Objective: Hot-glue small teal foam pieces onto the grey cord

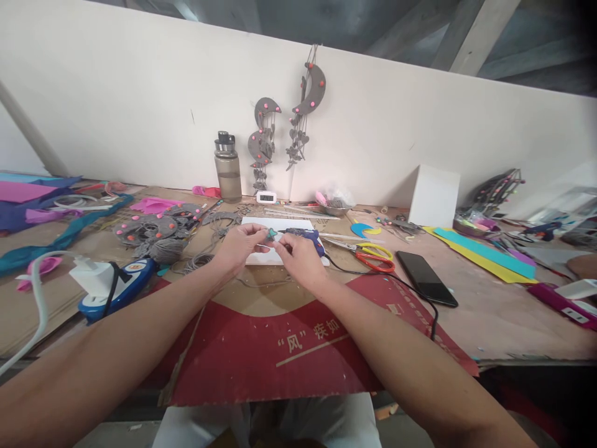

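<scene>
At centre frame, left hand (pixel 240 244) and right hand (pixel 298 255) both pinch a small teal piece (pixel 271 234); below, red cardboard (pixel 261 354) reads "风" 疾如.

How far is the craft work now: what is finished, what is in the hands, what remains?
Finished: two grey moon hangings on the wall. In hand: left hand and right hand pinch a small teal piece together. Remaining, probably: a pile of grey pieces, unassembled, beside the glue gun.

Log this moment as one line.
left hand: pinching small teal piece | right hand: pinching same piece | behind: glue gun
</scene>
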{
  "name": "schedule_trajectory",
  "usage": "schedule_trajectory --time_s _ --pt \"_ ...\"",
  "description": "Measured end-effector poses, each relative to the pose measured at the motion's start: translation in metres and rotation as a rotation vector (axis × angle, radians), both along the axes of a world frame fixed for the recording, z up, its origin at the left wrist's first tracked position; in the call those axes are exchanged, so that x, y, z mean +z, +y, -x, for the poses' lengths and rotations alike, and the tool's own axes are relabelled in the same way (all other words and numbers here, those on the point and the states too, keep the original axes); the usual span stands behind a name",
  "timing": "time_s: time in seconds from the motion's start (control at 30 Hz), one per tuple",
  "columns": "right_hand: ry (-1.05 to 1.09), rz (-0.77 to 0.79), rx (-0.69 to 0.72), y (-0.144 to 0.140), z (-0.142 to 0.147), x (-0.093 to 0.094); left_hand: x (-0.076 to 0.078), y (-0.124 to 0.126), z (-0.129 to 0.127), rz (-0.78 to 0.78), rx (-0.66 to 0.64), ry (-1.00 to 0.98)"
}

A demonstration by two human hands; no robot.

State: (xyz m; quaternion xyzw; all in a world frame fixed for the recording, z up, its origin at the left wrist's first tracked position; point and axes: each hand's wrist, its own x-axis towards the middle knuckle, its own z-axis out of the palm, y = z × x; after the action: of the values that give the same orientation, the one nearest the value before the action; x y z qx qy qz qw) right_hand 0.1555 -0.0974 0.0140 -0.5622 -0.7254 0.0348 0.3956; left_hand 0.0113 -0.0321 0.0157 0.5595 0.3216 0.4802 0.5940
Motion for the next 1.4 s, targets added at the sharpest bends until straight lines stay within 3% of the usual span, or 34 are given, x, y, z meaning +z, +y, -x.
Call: schedule_trajectory --time_s 0.27,0.37,0.47,0.57,0.67,0.73,0.87,1.03,1.2,1.4 --pt "-0.411 -0.098 0.482 -0.027 0.013 0.015 0.004 0.033 0.021 0.1 0.144 -0.254" --pt "-0.413 -0.157 0.627 -0.036 0.01 0.026 0.002 0.045 0.029 0.099 0.16 -0.322" --pt "-0.18 -0.201 0.45 -0.033 -0.003 0.032 0.001 0.05 0.033 0.137 0.139 -0.336" --pt "-0.056 -0.18 -0.03 -0.015 -0.025 0.027 0.004 0.046 0.031 0.152 0.134 -0.308" --pt "-0.221 0.033 -0.419 0.007 -0.048 0.013 0.006 0.037 0.026 0.14 0.098 -0.264" --pt "-0.342 0.213 -0.551 0.019 -0.058 0.002 0.006 0.031 0.022 0.12 0.06 -0.23" --pt "-0.434 0.388 -0.55 0.029 -0.063 -0.011 0.006 0.023 0.016 0.099 0.033 -0.19" --pt "-0.402 0.291 -0.555 0.027 -0.058 -0.004 0.006 0.02 0.015 0.101 0.048 -0.174" --pt "-0.008 0.085 -0.492 0.027 -0.061 0.007 0.004 0.024 0.015 0.105 0.073 -0.194" --pt "0.364 0.159 -0.333 0.028 -0.059 0.011 0.001 0.028 0.018 0.124 0.096 -0.203"
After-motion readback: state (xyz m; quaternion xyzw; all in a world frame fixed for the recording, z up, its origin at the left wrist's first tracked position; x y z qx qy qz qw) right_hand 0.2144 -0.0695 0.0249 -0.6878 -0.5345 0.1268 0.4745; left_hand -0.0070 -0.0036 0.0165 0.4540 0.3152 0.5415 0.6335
